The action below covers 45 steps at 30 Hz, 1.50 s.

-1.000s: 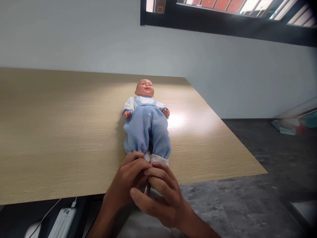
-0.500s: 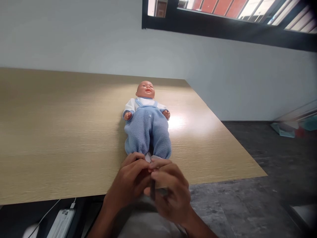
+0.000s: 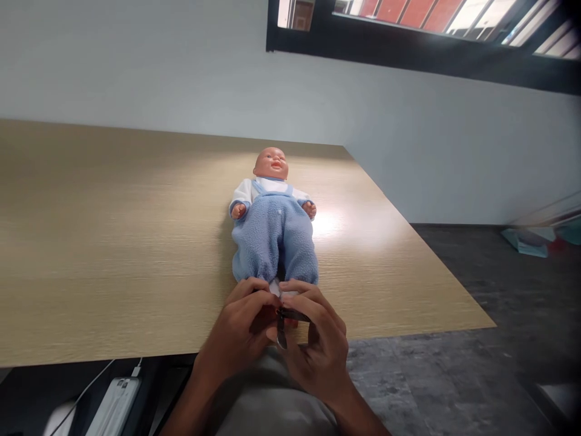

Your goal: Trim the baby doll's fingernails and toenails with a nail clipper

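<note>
A baby doll (image 3: pixel 278 233) in blue fleece overalls and a white top lies on its back, feet toward me. My left hand (image 3: pixel 239 327) is closed around the doll's foot on the left, which is mostly hidden behind the fingers. Dark metal nail clippers (image 3: pixel 281 332) are in my right hand (image 3: pixel 320 342), between thumb and fingers, with the lever spread from the body. Their tip is close against the toes held by my left hand; whether it touches cannot be made out. White sock or cuff cloth (image 3: pixel 274 287) shows between the hands.
The doll lies on a light wooden table (image 3: pixel 113 242), near its front edge. Below the table at left are a white power bank (image 3: pixel 113 406) and a cable (image 3: pixel 86 390). A grey wall (image 3: pixel 181 72) stands behind, and dark floor (image 3: pixel 408 375) lies to the right.
My right fingers have loosened and spread, so the clippers' lever now stands apart from the body. The left hand keeps its hold on the foot. The view has shifted slightly.
</note>
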{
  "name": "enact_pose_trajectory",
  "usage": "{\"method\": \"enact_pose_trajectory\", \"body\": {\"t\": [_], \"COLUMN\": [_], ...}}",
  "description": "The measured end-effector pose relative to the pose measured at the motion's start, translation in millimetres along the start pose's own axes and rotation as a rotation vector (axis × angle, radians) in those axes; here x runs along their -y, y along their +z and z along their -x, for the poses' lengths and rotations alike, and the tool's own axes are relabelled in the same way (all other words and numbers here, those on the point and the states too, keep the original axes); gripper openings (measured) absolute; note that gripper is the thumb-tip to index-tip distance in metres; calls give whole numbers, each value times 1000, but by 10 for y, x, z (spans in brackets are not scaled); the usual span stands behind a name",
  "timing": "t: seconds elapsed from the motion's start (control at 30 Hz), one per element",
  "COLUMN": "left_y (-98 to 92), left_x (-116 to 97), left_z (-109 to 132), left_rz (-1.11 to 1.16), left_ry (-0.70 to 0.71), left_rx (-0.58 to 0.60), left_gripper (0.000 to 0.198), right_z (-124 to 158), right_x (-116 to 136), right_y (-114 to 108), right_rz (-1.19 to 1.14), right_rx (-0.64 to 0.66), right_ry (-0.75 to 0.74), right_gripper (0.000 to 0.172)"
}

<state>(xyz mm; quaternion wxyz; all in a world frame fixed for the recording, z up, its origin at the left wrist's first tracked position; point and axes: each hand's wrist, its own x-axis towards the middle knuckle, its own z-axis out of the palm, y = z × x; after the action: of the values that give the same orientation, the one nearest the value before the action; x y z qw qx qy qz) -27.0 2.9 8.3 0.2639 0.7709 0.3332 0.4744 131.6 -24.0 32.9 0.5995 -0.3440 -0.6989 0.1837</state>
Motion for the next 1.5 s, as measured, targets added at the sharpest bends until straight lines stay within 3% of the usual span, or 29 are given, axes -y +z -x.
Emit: {"method": "enact_pose_trajectory", "body": {"t": [0.3, 0.4, 0.73, 0.87, 0.97, 1.07, 1.27, 1.5], "left_y": [7, 19, 5, 12, -3, -60, -148, -64], "left_x": [18, 0, -27, -39, -29, -13, 0, -21], "left_z": [28, 22, 2, -10, -22, -46, -66, -13], "left_rz": [-6, -19, -41, -22, -5, -60, -148, -175], "left_ry": [-15, 11, 2, -1, 39, 103, 144, 252], "left_rx": [18, -12, -42, -56, -56, -29, -2, -156], "left_gripper": [4, 9, 9, 5, 7, 6, 9, 18], "right_z": [-188, -243, -363, -337, -259, -146, -5, 67], "right_x": [134, 179, 240, 225, 181, 106, 4, -139], "right_y": [-34, -25, 4, 21, -13, -79, -144, -174], "right_rz": [64, 64, 86, 95, 57, 16, -141, -284], "right_rx": [166, 263, 420, 415, 331, 205, 124, 127], "right_ry": [86, 118, 203, 186, 174, 256, 384, 333], "right_gripper": [39, 33, 39, 39, 37, 40, 37, 38]}}
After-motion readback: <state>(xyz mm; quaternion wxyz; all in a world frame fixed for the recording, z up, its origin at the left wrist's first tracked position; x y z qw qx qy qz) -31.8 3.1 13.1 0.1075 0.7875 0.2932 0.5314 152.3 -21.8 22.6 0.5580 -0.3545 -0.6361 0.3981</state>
